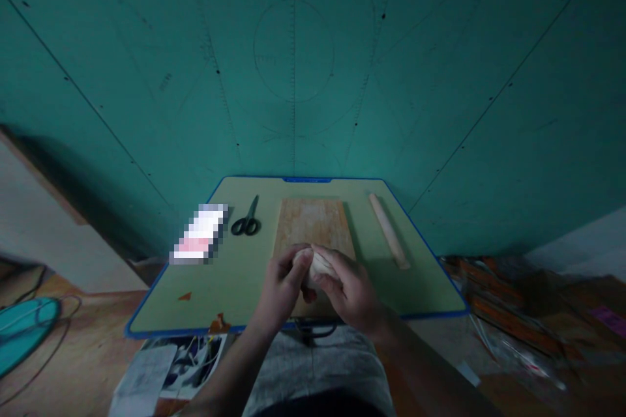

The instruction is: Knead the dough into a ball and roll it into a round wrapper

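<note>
A pale, rounded lump of dough (323, 264) is held between my two hands, just above the near part of a wooden cutting board (313, 223). My left hand (282, 279) closes around its left side, thumb pressed on top. From the right, my right hand (353, 281) wraps over it with bent fingers. Both palms and the underside of the dough are hidden. To the right of the board lies a wooden rolling pin (389, 232), slightly slanted. Black-handled scissors (248, 219) rest left of the board, blades pointing away from me.
The light green table (235, 290) has a blue rim and stands against a green wall (313, 78). A blurred-out white and pink rectangle (200, 233) lies at its left edge. A small orange scrap (185, 296) sits near the front left. Clutter (513, 313) covers the floor at right.
</note>
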A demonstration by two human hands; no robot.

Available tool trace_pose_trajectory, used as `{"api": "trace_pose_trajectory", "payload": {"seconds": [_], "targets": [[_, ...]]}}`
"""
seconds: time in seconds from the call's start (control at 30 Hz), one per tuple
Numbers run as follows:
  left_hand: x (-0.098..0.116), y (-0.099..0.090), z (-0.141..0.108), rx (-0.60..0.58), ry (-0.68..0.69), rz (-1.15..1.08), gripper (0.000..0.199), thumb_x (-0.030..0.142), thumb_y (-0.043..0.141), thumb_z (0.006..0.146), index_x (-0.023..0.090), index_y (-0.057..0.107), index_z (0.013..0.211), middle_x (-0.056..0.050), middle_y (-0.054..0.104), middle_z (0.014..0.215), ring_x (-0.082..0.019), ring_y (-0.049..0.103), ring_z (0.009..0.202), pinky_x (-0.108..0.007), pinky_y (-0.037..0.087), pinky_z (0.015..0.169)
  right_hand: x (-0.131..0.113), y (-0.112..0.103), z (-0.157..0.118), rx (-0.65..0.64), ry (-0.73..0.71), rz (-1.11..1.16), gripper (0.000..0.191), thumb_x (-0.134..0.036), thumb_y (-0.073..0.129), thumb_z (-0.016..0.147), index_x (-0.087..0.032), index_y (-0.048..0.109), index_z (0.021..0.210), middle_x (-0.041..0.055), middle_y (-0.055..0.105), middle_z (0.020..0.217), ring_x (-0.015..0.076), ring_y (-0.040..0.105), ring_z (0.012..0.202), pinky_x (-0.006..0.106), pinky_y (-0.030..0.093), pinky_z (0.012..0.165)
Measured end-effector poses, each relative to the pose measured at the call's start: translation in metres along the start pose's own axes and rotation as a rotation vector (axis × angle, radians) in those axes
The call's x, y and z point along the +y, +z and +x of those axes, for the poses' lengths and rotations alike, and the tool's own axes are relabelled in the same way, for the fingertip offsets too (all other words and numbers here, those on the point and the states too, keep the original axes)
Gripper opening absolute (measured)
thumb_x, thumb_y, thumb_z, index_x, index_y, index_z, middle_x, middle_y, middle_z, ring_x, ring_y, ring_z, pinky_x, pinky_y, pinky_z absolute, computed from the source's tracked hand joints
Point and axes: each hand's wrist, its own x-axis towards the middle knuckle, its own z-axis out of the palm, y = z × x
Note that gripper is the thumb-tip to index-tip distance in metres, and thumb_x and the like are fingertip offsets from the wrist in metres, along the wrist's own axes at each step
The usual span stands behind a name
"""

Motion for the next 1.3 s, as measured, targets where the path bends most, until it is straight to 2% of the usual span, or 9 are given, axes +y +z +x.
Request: {"api": "trace_pose_trajectory", "payload": {"seconds": [0.17, 0.27, 0.4, 0.6, 0.7, 0.8, 0.93, 1.1, 1.3], "targets": [[-0.008, 0.004, 0.001, -0.001, -0.05, -0.013, 0.057, 0.064, 0.062, 0.079, 0.01, 0.063, 0.098, 0.004, 0.057, 0.053, -0.012, 0.056, 0.039, -0.022, 0.046, 0.039, 0.005, 0.004, 0.003, 0.111, -0.059, -0.025, 0.033, -0.027, 0.051, 0.096, -0.022, 0.068, 0.124, 0.0096, 0.075, 0.111, 0.0228, 0.071, 0.102, 0.035, 0.058, 0.089], [-0.009, 0.003, -0.001, -0.034, 0.001, 0.086, 0.057, 0.065, 0.053, 0.085, 0.012, 0.062, 0.103, 0.002, 0.059, 0.058, -0.013, 0.057, 0.041, -0.023, 0.046, 0.041, -0.001, 0.004, 0.005, 0.152, 0.115, 0.122, 0.032, -0.036, 0.049, 0.098, -0.021, 0.073, 0.112, 0.0078, 0.076, 0.101, 0.0208, 0.072, 0.087, 0.029, 0.062, 0.071], [-0.007, 0.002, -0.003, 0.005, 0.169, 0.412, 0.041, 0.053, 0.055, 0.089, 0.015, 0.063, 0.101, 0.001, 0.061, 0.06, -0.015, 0.06, 0.051, -0.022, 0.043, 0.048, -0.005, 0.01, 0.006, 0.204, 0.296, 0.253, 0.041, -0.049, 0.045, 0.099, -0.019, 0.073, 0.104, 0.0055, 0.073, 0.087, 0.0163, 0.066, 0.063, 0.022, 0.052, 0.043], [-0.008, 0.004, 0.004, 0.074, 0.253, 0.497, 0.029, 0.045, 0.052, 0.09, 0.018, 0.06, 0.084, 0.0, 0.064, 0.067, -0.015, 0.061, 0.061, -0.023, 0.042, 0.057, 0.003, 0.017, 0.011, 0.273, 0.124, -0.144, 0.03, -0.033, 0.038, 0.1, -0.022, 0.063, 0.087, 0.007, 0.07, 0.079, 0.0194, 0.067, 0.074, 0.028, 0.051, 0.067], [-0.012, 0.006, 0.011, 0.061, 0.241, 0.433, 0.027, 0.042, 0.051, 0.09, 0.018, 0.059, 0.081, 0.0, 0.064, 0.067, -0.014, 0.06, 0.063, -0.023, 0.043, 0.058, 0.008, 0.017, 0.016, 0.265, 0.114, -0.285, 0.032, -0.03, 0.037, 0.099, -0.024, 0.054, 0.072, 0.005, 0.063, 0.066, 0.0179, 0.061, 0.062, 0.027, 0.044, 0.061], [-0.02, 0.006, 0.017, 0.047, 0.238, 0.337, 0.032, 0.047, 0.052, 0.089, 0.018, 0.058, 0.076, 0.003, 0.058, 0.062, -0.012, 0.054, 0.057, -0.021, 0.04, 0.052, 0.012, 0.017, 0.023, 0.295, 0.139, -0.253, 0.038, -0.035, 0.036, 0.099, -0.025, 0.047, 0.064, 0.0018, 0.056, 0.057, 0.0154, 0.054, 0.054, 0.026, 0.038, 0.055], [-0.024, 0.002, 0.02, 0.075, 0.162, 0.268, 0.041, 0.055, 0.043, 0.093, 0.02, 0.054, 0.076, 0.005, 0.052, 0.06, -0.012, 0.049, 0.051, -0.022, 0.039, 0.047, 0.016, 0.017, 0.031, 0.289, 0.223, -0.101, 0.042, -0.044, 0.035, 0.1, -0.025, 0.045, 0.064, -0.0014, 0.052, 0.055, 0.0133, 0.049, 0.051, 0.025, 0.034, 0.051], [-0.009, -0.001, 0.018, 0.093, 0.34, 0.554, 0.033, 0.045, 0.042, 0.097, 0.019, 0.062, 0.1, -0.003, 0.068, 0.085, -0.017, 0.064, 0.076, -0.026, 0.047, 0.068, 0.012, 0.017, 0.036, 0.309, 0.247, -0.118, 0.041, -0.045, 0.033, 0.101, -0.025, 0.048, 0.069, 0.001, 0.059, 0.062, 0.0156, 0.056, 0.058, 0.026, 0.039, 0.057], [-0.006, 0.006, 0.03, 0.288, 0.316, 0.641, 0.04, 0.043, 0.031, 0.097, 0.021, 0.051, 0.071, -0.001, 0.057, 0.062, -0.015, 0.053, 0.058, -0.025, 0.034, 0.056, -0.002, 0.034, 0.04, 0.349, 0.314, -0.224, 0.038, -0.045, 0.029, 0.101, -0.023, 0.058, 0.09, 0.0048, 0.068, 0.075, 0.0195, 0.064, 0.069, 0.027, 0.041, 0.061]]}}
